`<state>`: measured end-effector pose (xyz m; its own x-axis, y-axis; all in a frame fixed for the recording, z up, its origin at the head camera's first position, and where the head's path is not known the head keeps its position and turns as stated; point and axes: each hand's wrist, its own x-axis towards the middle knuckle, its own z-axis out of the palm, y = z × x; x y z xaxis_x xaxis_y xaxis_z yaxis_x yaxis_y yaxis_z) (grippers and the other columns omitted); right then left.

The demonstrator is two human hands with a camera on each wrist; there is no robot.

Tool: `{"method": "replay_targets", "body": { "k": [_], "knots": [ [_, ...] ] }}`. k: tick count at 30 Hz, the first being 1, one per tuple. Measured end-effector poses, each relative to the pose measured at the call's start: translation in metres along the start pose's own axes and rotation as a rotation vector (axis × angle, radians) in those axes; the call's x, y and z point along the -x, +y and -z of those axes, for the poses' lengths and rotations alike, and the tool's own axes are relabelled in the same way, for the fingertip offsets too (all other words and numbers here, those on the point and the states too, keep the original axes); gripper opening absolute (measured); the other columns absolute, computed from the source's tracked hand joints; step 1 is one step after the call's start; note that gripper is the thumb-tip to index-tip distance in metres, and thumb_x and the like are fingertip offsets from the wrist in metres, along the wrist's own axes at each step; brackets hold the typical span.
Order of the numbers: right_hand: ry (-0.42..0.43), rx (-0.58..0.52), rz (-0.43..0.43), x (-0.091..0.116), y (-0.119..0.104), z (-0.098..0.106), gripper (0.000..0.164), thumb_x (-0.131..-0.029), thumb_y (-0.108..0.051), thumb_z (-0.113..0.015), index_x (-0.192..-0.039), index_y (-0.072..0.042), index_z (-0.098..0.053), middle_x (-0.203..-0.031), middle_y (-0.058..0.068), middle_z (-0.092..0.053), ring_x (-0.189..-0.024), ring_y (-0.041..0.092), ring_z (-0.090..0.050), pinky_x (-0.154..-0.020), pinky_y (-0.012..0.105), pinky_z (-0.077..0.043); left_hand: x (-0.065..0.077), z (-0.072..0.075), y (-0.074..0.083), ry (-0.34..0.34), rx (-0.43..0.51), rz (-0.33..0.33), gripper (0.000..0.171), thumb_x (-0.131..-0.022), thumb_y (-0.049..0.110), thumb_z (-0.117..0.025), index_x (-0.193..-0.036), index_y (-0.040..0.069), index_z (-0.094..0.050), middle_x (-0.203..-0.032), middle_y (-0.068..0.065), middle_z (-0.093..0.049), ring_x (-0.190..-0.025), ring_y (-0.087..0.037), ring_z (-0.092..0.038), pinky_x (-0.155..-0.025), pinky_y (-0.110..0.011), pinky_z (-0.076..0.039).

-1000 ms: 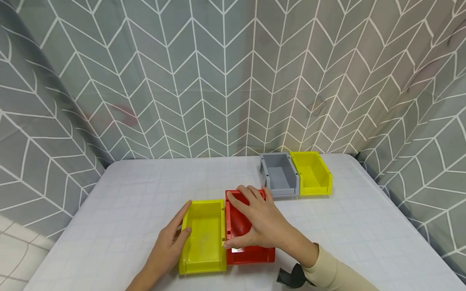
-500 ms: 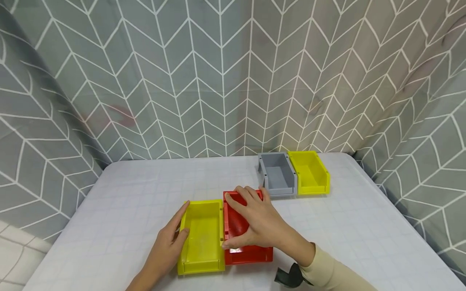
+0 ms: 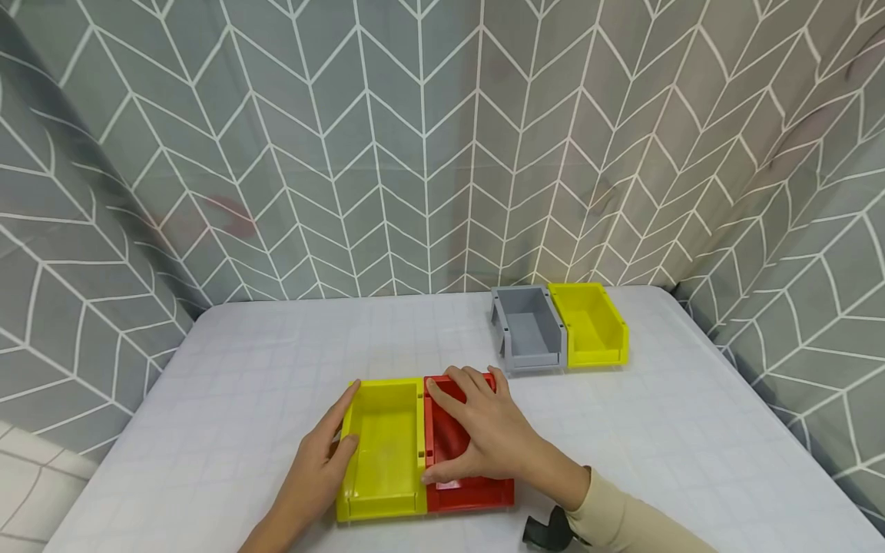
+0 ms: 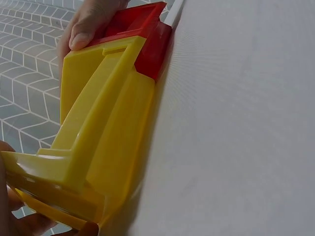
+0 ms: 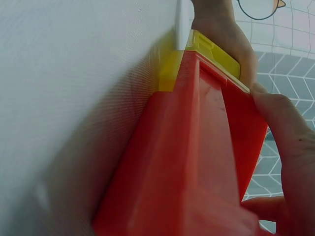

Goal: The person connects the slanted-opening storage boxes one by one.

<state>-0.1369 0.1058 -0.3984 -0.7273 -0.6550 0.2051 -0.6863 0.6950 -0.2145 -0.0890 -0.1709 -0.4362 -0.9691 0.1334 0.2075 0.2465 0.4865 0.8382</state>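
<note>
A yellow plastic storage bin (image 3: 384, 453) sits on the white table with its open front toward me. Along its left wall my left hand (image 3: 318, 465) grips it, thumb at the rim; in the left wrist view the fingers curl under the near edge. Pressed against the yellow bin's right side is a red storage bin (image 3: 477, 495), its back edge almost level with the yellow one's. My right hand (image 3: 487, 430) spans over the red bin and holds it, thumb and forefinger along the shared wall. The hand covers much of the red bin's inside.
Farther back on the right, a grey bin (image 3: 532, 326) and another yellow bin (image 3: 589, 326) stand side by side. A black strap piece (image 3: 549, 530) hangs by the right wrist. Patterned grey curtain (image 3: 422, 153) encloses the back and sides of the table.
The right hand has drawn the red bin a little toward me along the yellow bin's side, so their ends line up more closely. The left hand and yellow bin have stayed put.
</note>
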Motion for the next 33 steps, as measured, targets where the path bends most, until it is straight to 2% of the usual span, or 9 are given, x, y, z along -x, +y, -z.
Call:
{"method": "replay_targets", "body": {
  "k": [10, 17, 20, 24, 27, 31, 33],
  "knots": [
    [-0.026, -0.024, -0.018, 0.003, 0.0, 0.002, 0.108, -0.074, -0.085, -0.065, -0.159, -0.02, -0.047, -0.154, 0.011, -0.042, -0.14, 0.032, -0.036, -0.113, 0.073, -0.023, 0.0, -0.002, -0.001, -0.012, 0.012, 0.01, 0.072, -0.102, -0.002, -0.049, -0.166, 0.023, -0.028, -0.167, -0.006, -0.03, -0.149, -0.031, -0.034, -0.107, -0.052, -0.045],
    [-0.03, -0.027, -0.012, 0.004, -0.003, 0.001, 0.108, -0.076, -0.086, -0.062, -0.159, -0.019, -0.047, -0.154, 0.012, -0.042, -0.139, 0.032, -0.037, -0.113, 0.074, -0.023, 0.002, -0.001, -0.003, 0.0, -0.025, 0.022, 0.074, -0.1, -0.002, -0.052, -0.165, 0.025, -0.031, -0.166, -0.007, -0.033, -0.145, -0.035, -0.041, -0.101, -0.051, -0.053],
    [-0.038, -0.032, -0.019, 0.003, -0.004, 0.0, 0.107, -0.076, -0.085, -0.063, -0.159, -0.019, -0.046, -0.155, 0.01, -0.04, -0.14, 0.032, -0.036, -0.113, 0.074, -0.023, 0.002, 0.001, -0.002, 0.018, -0.068, 0.001, 0.074, -0.099, -0.002, -0.054, -0.165, 0.022, -0.032, -0.169, -0.006, -0.026, -0.147, -0.039, -0.038, -0.099, -0.054, -0.053],
    [-0.063, -0.057, -0.038, 0.001, -0.007, 0.0, 0.107, -0.076, -0.083, -0.066, -0.161, -0.02, -0.043, -0.157, 0.007, -0.038, -0.142, 0.03, -0.033, -0.114, 0.073, -0.022, 0.002, 0.005, 0.002, 0.024, -0.115, -0.025, 0.075, -0.096, -0.005, -0.056, -0.164, 0.019, -0.035, -0.172, 0.005, -0.016, -0.151, -0.037, -0.031, -0.101, -0.056, -0.05],
    [-0.068, -0.076, -0.044, -0.001, -0.01, 0.0, 0.107, -0.075, -0.082, -0.067, -0.161, -0.021, -0.043, -0.158, 0.007, -0.038, -0.143, 0.029, -0.032, -0.115, 0.072, -0.021, 0.003, 0.009, 0.003, 0.003, -0.132, -0.064, 0.077, -0.094, -0.007, -0.058, -0.163, 0.018, -0.036, -0.171, 0.01, -0.018, -0.151, -0.032, -0.03, -0.104, -0.052, -0.046],
    [-0.07, -0.158, -0.051, -0.002, -0.007, 0.004, 0.103, -0.076, -0.08, -0.069, -0.16, -0.024, -0.045, -0.16, 0.006, -0.038, -0.145, 0.027, -0.032, -0.118, 0.069, -0.019, 0.003, 0.013, 0.0, -0.013, -0.163, -0.131, 0.082, -0.091, -0.009, -0.06, -0.164, 0.017, -0.035, -0.17, 0.009, -0.021, -0.152, -0.028, -0.03, -0.106, -0.05, -0.044],
    [-0.074, -0.249, -0.083, -0.002, -0.001, 0.011, 0.097, -0.079, -0.075, -0.071, -0.159, -0.026, -0.046, -0.162, 0.004, -0.037, -0.145, 0.026, -0.032, -0.116, 0.065, -0.029, 0.004, 0.014, -0.002, -0.01, -0.179, -0.155, 0.083, -0.09, -0.009, -0.06, -0.164, 0.016, -0.034, -0.17, 0.008, -0.022, -0.151, -0.028, -0.031, -0.104, -0.049, -0.047]
  ]
}}
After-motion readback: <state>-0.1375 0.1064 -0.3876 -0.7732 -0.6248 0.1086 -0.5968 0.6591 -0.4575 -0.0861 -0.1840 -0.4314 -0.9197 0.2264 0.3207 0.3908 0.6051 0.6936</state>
